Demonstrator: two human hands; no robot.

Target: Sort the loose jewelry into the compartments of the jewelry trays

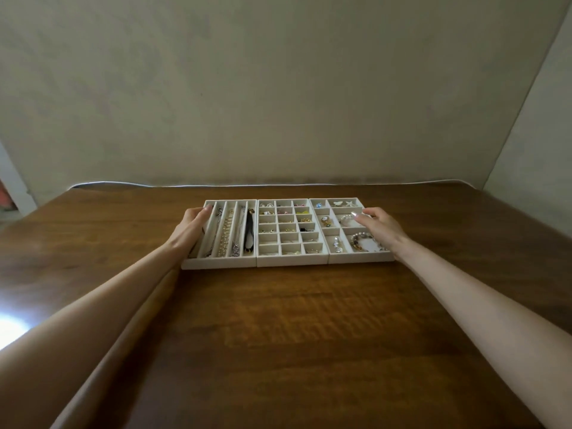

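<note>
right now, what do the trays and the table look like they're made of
Trays: cream, matte and soft-looking, likely velvet or felt over board; no shine on the walls. Table: brown wood or veneer with a glossy finish; grain streaks show, and glare reflects at its left.

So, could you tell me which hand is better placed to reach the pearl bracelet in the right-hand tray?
The right hand: it reaches over the right tray, fingers just beside the pearl bracelet. The left hand grips the outer edge of the left tray, across the row.
</note>
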